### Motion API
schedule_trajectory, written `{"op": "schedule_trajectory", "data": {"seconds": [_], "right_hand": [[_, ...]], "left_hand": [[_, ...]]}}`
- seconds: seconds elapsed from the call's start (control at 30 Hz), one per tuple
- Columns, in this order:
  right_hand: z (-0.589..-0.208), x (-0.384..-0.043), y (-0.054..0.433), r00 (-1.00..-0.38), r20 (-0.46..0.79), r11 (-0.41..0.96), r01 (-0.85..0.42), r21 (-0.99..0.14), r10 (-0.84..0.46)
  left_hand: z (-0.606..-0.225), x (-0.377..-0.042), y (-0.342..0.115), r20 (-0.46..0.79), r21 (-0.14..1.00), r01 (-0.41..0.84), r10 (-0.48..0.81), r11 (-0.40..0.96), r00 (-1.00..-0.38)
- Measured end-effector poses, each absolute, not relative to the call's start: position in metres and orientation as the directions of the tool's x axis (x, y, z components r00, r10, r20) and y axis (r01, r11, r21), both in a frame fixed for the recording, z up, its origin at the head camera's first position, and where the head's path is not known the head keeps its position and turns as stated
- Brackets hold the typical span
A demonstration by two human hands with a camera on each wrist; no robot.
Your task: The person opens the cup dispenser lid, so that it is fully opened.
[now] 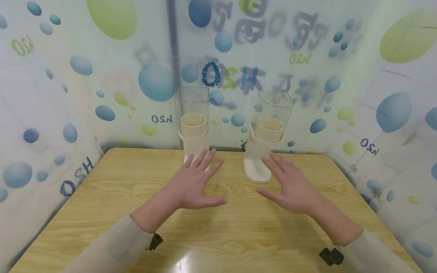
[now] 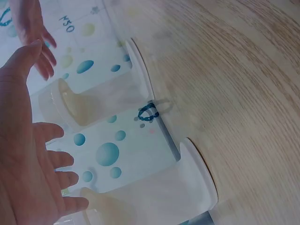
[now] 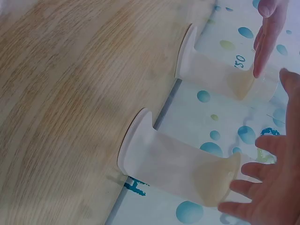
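Note:
Two cream-white stands with transparent upper containers stand at the far edge of the table, seeming to be dispensers of some kind. The left dispenser [image 1: 194,146] is partly covered at its foot by my left hand [image 1: 191,185]. Its fingers are spread and straight, and it holds nothing. Beside the right dispenser [image 1: 255,161], whose rounded base shows, my right hand [image 1: 295,187] hovers with fingers extended and apart. Both wrist views show the dispensers, one being the nearer dispenser [image 3: 187,164] by my right fingers. Whether any fingertip touches a dispenser I cannot tell.
A wood-grain table [image 1: 239,235] spreads beneath both hands. Behind it and along both sides hang pale curtains [image 1: 136,76] with blue and green dots and letters. Dark bands with small black pieces [image 1: 331,256] sit at both wrists, by the sleeves.

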State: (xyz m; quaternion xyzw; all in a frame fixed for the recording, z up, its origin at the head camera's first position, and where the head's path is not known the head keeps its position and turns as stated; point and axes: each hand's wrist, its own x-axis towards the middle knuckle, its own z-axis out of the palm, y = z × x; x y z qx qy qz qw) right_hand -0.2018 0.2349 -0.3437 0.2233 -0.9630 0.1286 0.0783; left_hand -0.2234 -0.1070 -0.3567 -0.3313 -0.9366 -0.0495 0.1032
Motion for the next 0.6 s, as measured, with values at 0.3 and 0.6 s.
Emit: {"op": "schedule_trajectory", "data": {"seconds": [0.3,0.6], "right_hand": [[-0.33,-0.2,0.244,-0.901,0.34,0.873,-0.378,-0.308,-0.27],[-0.316,-0.21,0.263,-0.853,0.494,0.823,-0.396,-0.408,-0.166]], "left_hand": [[-0.354,-0.228,-0.094,0.332,0.116,0.688,0.624,0.717,-0.707],[-0.35,-0.242,-0.071,0.394,0.299,0.706,0.591,0.642,-0.704]]}}
